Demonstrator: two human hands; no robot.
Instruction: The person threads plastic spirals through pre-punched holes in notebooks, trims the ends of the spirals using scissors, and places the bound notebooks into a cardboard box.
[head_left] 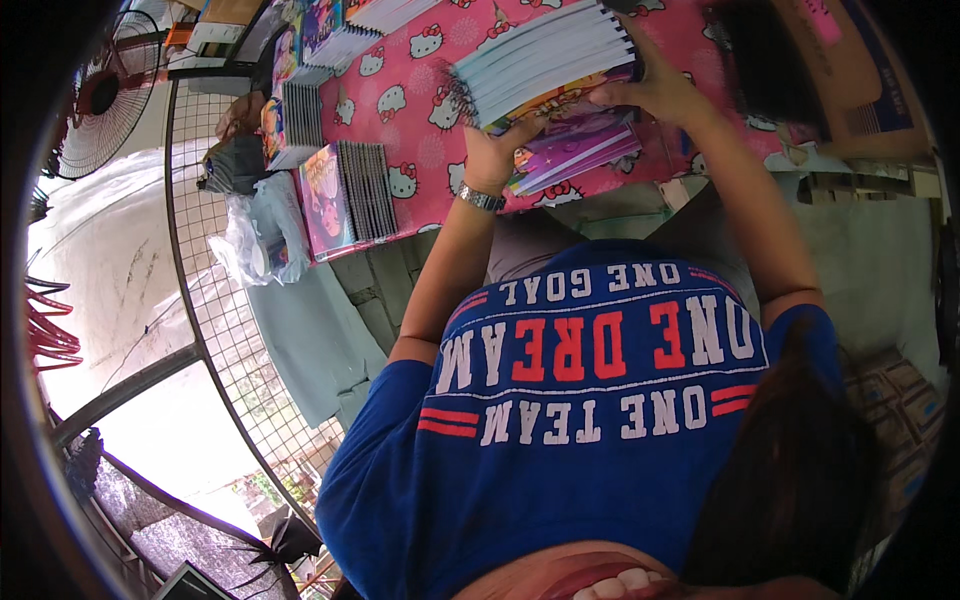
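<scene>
A thick stack of spiral-bound notebooks (545,60) with colourful covers is lifted at a tilt above the pink cartoon-cat tablecloth (420,100). My left hand (500,145), with a metal watch on its wrist, grips the stack's lower near corner. My right hand (650,90) holds its right edge from below. Under the stack lie a few purple-covered notebooks (580,150) flat on the table.
More notebook stacks stand at the table's left: one (350,195) near the front corner, others (295,115) behind it. A plastic bag (255,235) hangs by a wire mesh fence (215,300). A fan (100,95) is far left. A cardboard box (850,70) is at right.
</scene>
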